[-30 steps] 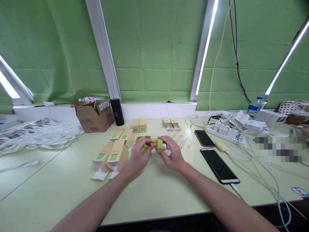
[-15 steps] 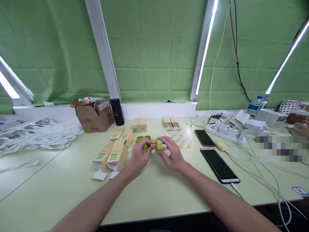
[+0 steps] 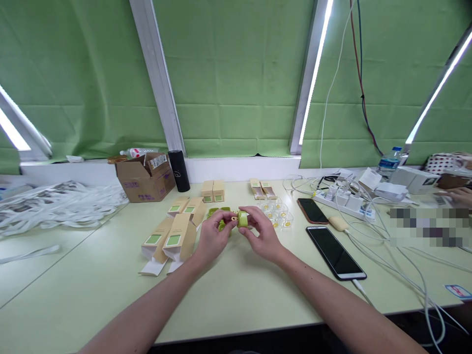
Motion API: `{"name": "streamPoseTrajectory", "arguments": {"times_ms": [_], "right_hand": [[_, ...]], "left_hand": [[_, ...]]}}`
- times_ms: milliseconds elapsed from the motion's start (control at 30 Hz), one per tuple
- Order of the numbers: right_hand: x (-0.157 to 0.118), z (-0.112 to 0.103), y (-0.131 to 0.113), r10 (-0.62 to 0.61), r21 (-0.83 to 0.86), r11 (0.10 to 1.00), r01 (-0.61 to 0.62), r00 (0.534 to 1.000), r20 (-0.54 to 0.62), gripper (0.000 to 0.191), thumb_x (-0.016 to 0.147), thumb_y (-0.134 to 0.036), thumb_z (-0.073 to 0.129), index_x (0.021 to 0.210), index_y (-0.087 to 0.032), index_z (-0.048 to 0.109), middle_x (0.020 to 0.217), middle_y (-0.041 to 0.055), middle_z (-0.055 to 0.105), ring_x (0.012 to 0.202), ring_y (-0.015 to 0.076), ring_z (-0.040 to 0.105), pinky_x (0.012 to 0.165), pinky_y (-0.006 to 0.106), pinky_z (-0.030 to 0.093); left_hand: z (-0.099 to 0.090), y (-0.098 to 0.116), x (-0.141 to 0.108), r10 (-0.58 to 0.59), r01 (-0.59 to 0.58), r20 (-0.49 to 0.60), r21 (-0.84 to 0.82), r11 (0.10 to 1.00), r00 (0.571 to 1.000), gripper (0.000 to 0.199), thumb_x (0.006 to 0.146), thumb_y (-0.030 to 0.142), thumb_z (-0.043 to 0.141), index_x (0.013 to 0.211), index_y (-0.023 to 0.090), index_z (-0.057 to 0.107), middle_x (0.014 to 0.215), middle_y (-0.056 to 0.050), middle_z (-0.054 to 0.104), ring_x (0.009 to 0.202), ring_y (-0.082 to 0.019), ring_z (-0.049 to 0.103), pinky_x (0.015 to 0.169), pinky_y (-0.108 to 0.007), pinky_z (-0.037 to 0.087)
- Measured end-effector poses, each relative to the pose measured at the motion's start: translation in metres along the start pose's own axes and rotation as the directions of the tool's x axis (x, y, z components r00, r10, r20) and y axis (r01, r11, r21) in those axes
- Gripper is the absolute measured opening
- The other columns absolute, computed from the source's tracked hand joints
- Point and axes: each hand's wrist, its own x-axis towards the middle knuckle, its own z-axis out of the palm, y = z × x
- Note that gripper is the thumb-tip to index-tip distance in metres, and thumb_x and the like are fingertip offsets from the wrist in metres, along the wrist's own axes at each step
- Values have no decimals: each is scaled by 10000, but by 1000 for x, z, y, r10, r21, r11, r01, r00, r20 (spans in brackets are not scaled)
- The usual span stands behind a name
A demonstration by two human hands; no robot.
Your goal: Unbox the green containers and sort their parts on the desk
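Observation:
Above the middle of the table, my right hand (image 3: 262,233) is closed on a small glossy green case (image 3: 242,219), thumb and fingers gripping its sides. My left hand (image 3: 216,237) pinches a small gold-coloured ring or clasp (image 3: 234,219) at the case's left end. Several more green pieces (image 3: 214,211) lie just behind my left hand, partly hidden by it. Beyond my right hand are clear plastic shells (image 3: 276,215) with yellow spots inside. Open kraft cartons (image 3: 181,236) with green labels lie to the left of my left hand.
Small cartons (image 3: 213,191) stand near the back ledge. At left are a cardboard box (image 3: 145,182), a black cylinder (image 3: 179,171) and white straps (image 3: 55,209). Two phones (image 3: 335,251), a power strip (image 3: 344,201) and tangled cables occupy the right, where another person's hand (image 3: 459,197) shows.
The green case has turned slightly in my fingers, and the pale end that stuck out on its right is now covered. The other person's hand has shifted a little.

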Motion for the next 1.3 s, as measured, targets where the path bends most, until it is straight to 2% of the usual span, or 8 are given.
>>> {"name": "streamPoseTrajectory", "arguments": {"times_ms": [167, 333, 500, 700, 933, 1000, 1100, 1300], "right_hand": [[3, 0, 2, 61, 100, 993, -58, 998, -33, 378, 1005, -307, 623, 1383, -304, 641, 1244, 93, 555, 910, 157, 634, 827, 331, 614], [3, -4, 2, 55, -26, 998, -57, 997, -53, 498, 957, -244, 656, 1446, -314, 596, 1247, 91, 598, 1100, 216, 625, 902, 367, 584], [0, -2, 2, 37, -109, 993, -45, 996, -76, 620, 896, -178, 677, 1479, -290, 496, 1224, 82, 691, 1096, 242, 669, 919, 414, 568], [-1, -2, 4, -24, -166, 986, 10, 996, -83, 609, 888, -156, 659, 1458, -278, 482, 1253, 99, 706, 1116, 263, 681, 914, 441, 569], [2, -5, -1, -167, -232, 963, 139, 981, -104, 393, 920, -163, 635, 1298, -265, 611, 1278, 125, 653, 1185, 282, 650, 978, 475, 591], [2, -5, -2, -196, -248, 954, 167, 976, -94, 332, 938, -153, 616, 1249, -265, 648, 1273, 128, 643, 1195, 281, 649, 995, 481, 592], [2, -4, -2, -234, -284, 938, 198, 967, -98, 267, 969, -141, 579, 1178, -261, 691, 1218, 126, 633, 1082, 258, 670, 924, 465, 615], [3, -3, -2, -303, -432, 871, 233, 948, -100, 244, 967, -104, 560, 1050, -241, 745, 1073, 111, 606, 980, 246, 607, 828, 444, 594]], "left_hand": [[-4, -1, -1, 47, -49, 26, 87, 995, 999, 219, 877, 307, 749, 1078, 221, 730, 1010, -67, 740, 884, -203, 666, 802, -362, 568], [-8, 3, 0, 99, -110, 85, 136, 985, 991, 359, 899, 260, 728, 1254, 240, 674, 1204, -105, 704, 1129, -256, 655, 922, -422, 569], [-7, -1, 2, 93, -109, 102, 172, 979, 990, 413, 893, 261, 753, 1298, 286, 671, 1252, -91, 682, 1224, -265, 608, 983, -436, 564], [-6, -10, 3, 130, -153, 126, 192, 970, 983, 405, 906, 285, 761, 1304, 286, 687, 1186, -87, 702, 1205, -271, 577, 1004, -449, 537], [-5, -8, 2, 115, -135, 99, 219, 966, 988, 376, 860, 225, 775, 1225, 282, 706, 1133, -72, 691, 1171, -278, 578, 958, -433, 545], [-5, -6, 1, 145, -164, 97, 235, 958, 985, 359, 856, 204, 764, 1204, 268, 701, 1125, -74, 695, 1167, -283, 575, 964, -444, 541], [-4, -4, 0, 211, -238, 124, 274, 932, 970, 353, 864, 191, 750, 1205, 256, 688, 1124, -77, 711, 1173, -291, 560, 994, -473, 526], [-3, -2, -2, 334, -367, 151, 342, 865, 930, 362, 881, 164, 727, 1228, 252, 672, 1151, -83, 721, 1165, -296, 551, 993, -490, 527]]}}
